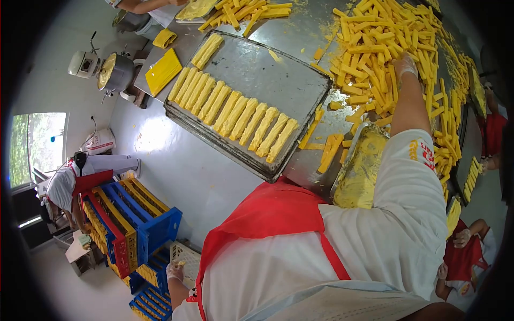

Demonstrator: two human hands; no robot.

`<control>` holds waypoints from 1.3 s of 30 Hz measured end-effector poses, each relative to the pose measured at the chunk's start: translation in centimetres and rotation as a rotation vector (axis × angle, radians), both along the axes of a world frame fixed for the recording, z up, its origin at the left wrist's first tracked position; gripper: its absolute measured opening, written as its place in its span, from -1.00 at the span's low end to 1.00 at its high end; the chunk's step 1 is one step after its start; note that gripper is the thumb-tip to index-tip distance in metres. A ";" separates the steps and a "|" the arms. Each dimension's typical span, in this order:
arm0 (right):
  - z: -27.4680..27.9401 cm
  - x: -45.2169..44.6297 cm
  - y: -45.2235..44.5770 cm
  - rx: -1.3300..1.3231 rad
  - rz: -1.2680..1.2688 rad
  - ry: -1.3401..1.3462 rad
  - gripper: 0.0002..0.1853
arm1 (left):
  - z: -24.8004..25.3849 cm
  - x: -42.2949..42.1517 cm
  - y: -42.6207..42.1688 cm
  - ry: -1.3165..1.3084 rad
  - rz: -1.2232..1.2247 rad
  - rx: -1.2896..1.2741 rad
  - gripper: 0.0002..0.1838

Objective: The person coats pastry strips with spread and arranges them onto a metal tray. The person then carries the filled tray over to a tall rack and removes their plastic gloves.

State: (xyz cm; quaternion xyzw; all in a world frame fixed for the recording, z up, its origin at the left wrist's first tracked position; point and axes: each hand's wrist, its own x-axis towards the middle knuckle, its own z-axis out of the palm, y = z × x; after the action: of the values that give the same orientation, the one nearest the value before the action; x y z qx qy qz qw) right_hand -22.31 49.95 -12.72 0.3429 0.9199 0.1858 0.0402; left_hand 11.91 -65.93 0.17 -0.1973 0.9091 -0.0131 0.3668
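My right hand [407,65], in a clear glove, reaches into a large heap of yellow cake-like sticks [369,64]; its fingertips are hidden among them. Low on the left, my gloved left hand [175,272] has its fingers closed around a small yellowish piece [181,263], too small to name exactly. In front of me lies a dark metal baking tray [267,69]. Along its near side is a row of coated yellow sticks [235,115], with one more [207,51] at the row's far end. A rectangular pan [364,166] smeared with yellow cream sits under my right forearm.
Blue, red and yellow crates [142,224] are stacked at left, near a bending person [80,176]. A mixer bowl [115,70] stands beyond the yellow cloth [163,72]. Co-workers' hands [462,238] appear at right, near another tray [471,179]. Another arm [142,6] shows at the top.
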 end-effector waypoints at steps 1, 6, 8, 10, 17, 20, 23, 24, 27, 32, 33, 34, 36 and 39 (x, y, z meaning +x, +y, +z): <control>-0.3 0.3 0.1 0.026 0.007 0.081 -0.53 | -0.2 -0.3 -0.1 -0.007 -0.006 0.000 -0.68; 5.5 0.6 -3.8 -0.118 -0.177 -0.177 -0.57 | -2.3 -1.8 -1.4 0.089 0.217 0.095 -0.73; 13.2 -0.2 -10.7 -0.540 -0.379 0.366 -0.54 | -4.0 -1.8 -2.8 0.062 0.167 0.102 -0.71; 14.7 -2.0 -14.3 -0.454 -0.145 0.439 -0.41 | -4.2 -1.6 -2.8 0.035 0.120 0.103 -0.68; 7.1 -7.7 -14.2 -0.175 0.080 -0.149 -0.39 | -3.9 -2.0 -1.2 -0.261 -0.124 -0.065 -0.58; 8.1 -4.7 -14.7 -0.239 0.070 -0.135 -0.37 | -6.9 0.1 -4.8 -0.232 -0.235 -0.051 -0.59; 11.8 -0.4 -18.0 -0.128 0.147 -0.167 -0.35 | -7.0 0.2 -2.7 -0.178 -0.125 0.003 -0.59; 11.9 0.2 -17.8 -0.116 0.142 -0.166 -0.35 | -7.4 -0.1 -2.3 -0.166 -0.118 0.022 -0.59; 9.0 0.8 -16.5 -0.262 0.018 0.103 -0.35 | -8.4 -2.0 -2.4 -0.130 -0.202 0.063 -0.59; 13.6 4.3 -16.7 -0.155 0.089 0.090 -0.35 | -7.1 -8.1 -3.0 0.060 -0.021 0.250 -0.61; 14.8 6.2 -17.0 -0.192 0.088 0.152 -0.34 | -6.9 -9.0 -2.4 0.153 0.363 0.410 -0.63; 16.1 8.6 -17.6 -0.238 0.094 0.223 -0.33 | -6.8 -9.7 -2.1 0.134 0.343 0.410 -0.63; 17.2 13.7 -19.6 -0.337 0.133 0.315 -0.30 | -7.0 -10.9 -1.4 0.186 0.389 0.372 -0.67; 18.2 19.9 -25.1 -0.549 0.160 0.274 -0.21 | -14.4 -9.9 -6.1 0.158 0.195 0.464 -0.67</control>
State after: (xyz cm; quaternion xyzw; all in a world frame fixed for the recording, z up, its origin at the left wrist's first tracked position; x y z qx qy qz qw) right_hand -2.43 24.88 5.49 0.2677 0.9566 -0.1148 -0.0080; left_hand 2.02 -71.99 -14.26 -0.1950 0.8903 0.2465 0.3295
